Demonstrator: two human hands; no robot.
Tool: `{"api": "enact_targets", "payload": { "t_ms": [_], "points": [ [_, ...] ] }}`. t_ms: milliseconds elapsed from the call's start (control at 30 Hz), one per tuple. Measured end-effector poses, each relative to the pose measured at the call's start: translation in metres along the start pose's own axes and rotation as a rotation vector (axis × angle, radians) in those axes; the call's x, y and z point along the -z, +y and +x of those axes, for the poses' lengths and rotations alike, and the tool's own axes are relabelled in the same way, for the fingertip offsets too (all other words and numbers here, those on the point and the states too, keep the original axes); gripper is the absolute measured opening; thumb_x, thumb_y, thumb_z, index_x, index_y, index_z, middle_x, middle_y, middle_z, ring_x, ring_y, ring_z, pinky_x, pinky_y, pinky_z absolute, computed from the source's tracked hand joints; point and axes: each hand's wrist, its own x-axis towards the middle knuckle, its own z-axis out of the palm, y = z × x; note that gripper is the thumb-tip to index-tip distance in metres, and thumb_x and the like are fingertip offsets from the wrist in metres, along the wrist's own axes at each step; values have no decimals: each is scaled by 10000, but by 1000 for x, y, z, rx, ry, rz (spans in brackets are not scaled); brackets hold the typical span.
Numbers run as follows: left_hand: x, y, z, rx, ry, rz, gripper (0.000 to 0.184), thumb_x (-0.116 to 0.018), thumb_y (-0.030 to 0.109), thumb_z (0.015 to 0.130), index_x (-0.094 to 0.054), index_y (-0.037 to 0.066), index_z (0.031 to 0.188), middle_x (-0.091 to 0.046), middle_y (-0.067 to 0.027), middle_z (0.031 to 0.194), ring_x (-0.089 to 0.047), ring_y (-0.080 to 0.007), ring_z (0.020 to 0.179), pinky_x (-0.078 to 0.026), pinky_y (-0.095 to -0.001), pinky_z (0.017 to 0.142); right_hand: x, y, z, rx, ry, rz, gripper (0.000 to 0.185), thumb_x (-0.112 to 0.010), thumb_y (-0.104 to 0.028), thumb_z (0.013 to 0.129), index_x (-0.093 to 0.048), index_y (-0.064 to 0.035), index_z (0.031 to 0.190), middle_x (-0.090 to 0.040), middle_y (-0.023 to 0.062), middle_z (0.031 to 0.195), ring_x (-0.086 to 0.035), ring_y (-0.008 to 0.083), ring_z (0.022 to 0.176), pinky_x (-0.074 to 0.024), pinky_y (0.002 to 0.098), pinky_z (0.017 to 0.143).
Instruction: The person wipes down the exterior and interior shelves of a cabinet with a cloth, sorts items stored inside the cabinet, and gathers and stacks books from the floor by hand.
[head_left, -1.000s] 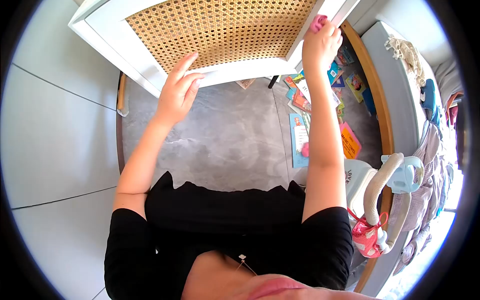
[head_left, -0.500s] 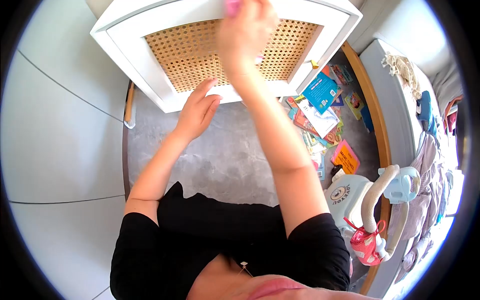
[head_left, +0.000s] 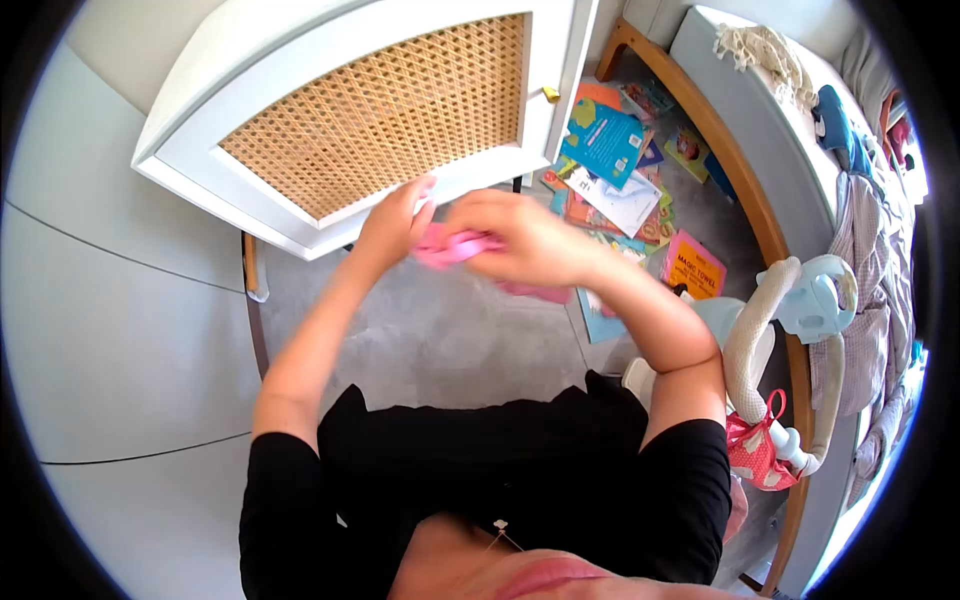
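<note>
Grey floor (head_left: 400,330) underlies the right hand (head_left: 525,240) clutching a crumpled, blurred pink cloth (head_left: 440,247) beside the left hand (head_left: 388,230), whose hold is unclear.

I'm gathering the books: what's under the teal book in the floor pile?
Part of a white sheet or booklet sticks out beneath the teal book; anything fully under it is covered.

I'm on one head cam, wide round view, facing forward and steeply down: wearer's black shirt (head_left: 480,450) close at bottom, white cabinet (head_left: 380,115) farther off up top, floor (head_left: 420,345) between.
</note>
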Motion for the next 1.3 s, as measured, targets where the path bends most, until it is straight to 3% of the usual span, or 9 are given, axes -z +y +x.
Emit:
{"api": "enact_targets", "payload": {
  "t_ms": [233,333,500,667,767,1100,1167,1233,1300],
  "points": [
    [-42,100,139,-223,106,204,346,-561,208,926,-487,115,1251,-650,-146,887,-643,-319,790,-499,-413,656,18,49,-114,-692,267,104,229,-625,-56,806,-644,-24,1033,-631,63,927,-591,136,853,-487,284,760],
    [-65,102,169,-148,112,286,258,-559,214,921,-510,81,1136,-655,-166,912,-641,-353,815,-500,-449,676,26,71,-137,-662,399,75,266,-618,-93,825,-631,22,1064,-627,105,901,-621,132,670,-512,298,602],
    [-79,94,180,-101,105,257,216,-596,236,903,-571,90,1060,-671,-168,866,-648,-360,816,-502,-439,700,59,95,-123,-563,923,145,256,-618,-99,858,-613,26,1081,-617,71,836,-612,120,674,-501,271,585],
    [-84,95,177,-48,155,108,213,-590,266,927,-673,71,945,-614,-74,653,-606,-118,542,-481,-283,538,75,93,-122,-609,961,282,265,-608,-121,883,-609,-2,1119,-628,46,966,-575,84,803,-477,225,691],
    [-69,134,143,70,-47,-124,226,-597,268,920,-666,55,953,-638,-123,668,-624,-234,583,-480,-344,542,71,110,-137,-531,1044,248,259,-605,-98,854,-618,17,1085,-644,56,852,-607,102,692,-499,252,620],
    [-13,191,-28,-491,-395,-2,279,-709,241,834,-662,61,1042,-676,-86,838,-648,-262,713,-516,-352,624,73,109,-141,-627,1044,209,240,-622,-121,854,-631,8,1056,-645,43,842,-589,86,681,-490,242,608],
    [-2,195,-54,-573,-384,-41,338,-716,253,829,-648,54,1093,-681,-100,869,-656,-270,791,-527,-356,685,68,111,-134,-621,1006,257,248,-615,-123,854,-630,9,1064,-646,47,844,-594,87,685,-493,246,612],
    [5,186,-88,-633,-409,63,462,-672,286,881,-555,32,1249,-619,-121,1179,-629,-274,1005,-503,-402,907,62,112,-125,-599,958,328,263,-610,-129,853,-628,11,1075,-647,53,845,-598,89,689,-496,250,616],
    [14,178,-113,-648,-455,122,475,-674,293,873,-550,39,1254,-611,-121,1189,-618,-275,1018,-494,-403,915,56,112,-114,-565,926,181,288,-619,-152,852,-626,20,1083,-647,67,846,-602,96,679,-499,254,618]
  ]
}}
